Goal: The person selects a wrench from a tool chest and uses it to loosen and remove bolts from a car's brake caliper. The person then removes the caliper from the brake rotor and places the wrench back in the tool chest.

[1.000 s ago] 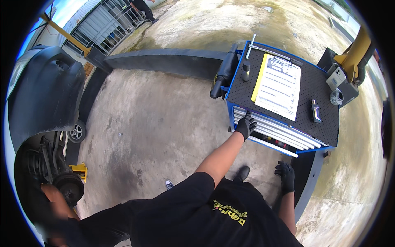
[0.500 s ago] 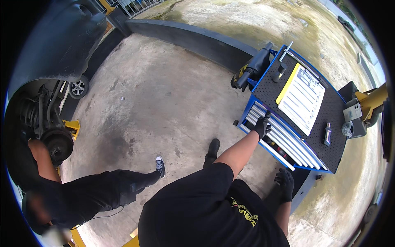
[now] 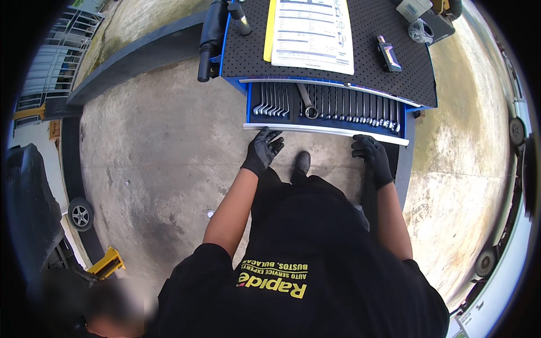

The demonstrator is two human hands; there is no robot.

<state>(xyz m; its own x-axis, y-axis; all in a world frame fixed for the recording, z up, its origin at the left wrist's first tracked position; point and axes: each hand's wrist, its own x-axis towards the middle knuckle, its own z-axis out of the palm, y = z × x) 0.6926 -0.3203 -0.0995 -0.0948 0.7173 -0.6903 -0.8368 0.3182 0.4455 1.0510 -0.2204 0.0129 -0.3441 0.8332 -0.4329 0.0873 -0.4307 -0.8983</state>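
Note:
A drawer [image 3: 332, 132] of the blue tool cabinet [image 3: 248, 53] stands pulled out in front of me. Inside it, several combination wrenches [image 3: 360, 107] lie in a row, with several offset wrenches [image 3: 272, 101] grouped at the left. One larger wrench [image 3: 306, 101] lies across the row. My left hand [image 3: 264, 151], in a black glove, is at the left part of the drawer's silver front edge, its fingers stretched out and holding nothing. Near the right part of that edge is my gloved right hand [image 3: 373, 158], fingers loosely bent and apart, with nothing visible in them.
On the cabinet's perforated top lie a clipboard with papers [image 3: 313, 34], a dark cylinder [image 3: 239, 19] and a small dark device [image 3: 389, 54]. A plastic-wrapped item [image 3: 420, 31] sits at the right. A person [image 3: 112, 307] is at lower left, near a yellow stand [image 3: 107, 263] and a wheel [image 3: 80, 214].
My view has turned to face the cabinet squarely. The wrench drawer is now out. My left hand has come off the drawer fronts to the edge, and my right hand has risen towards it.

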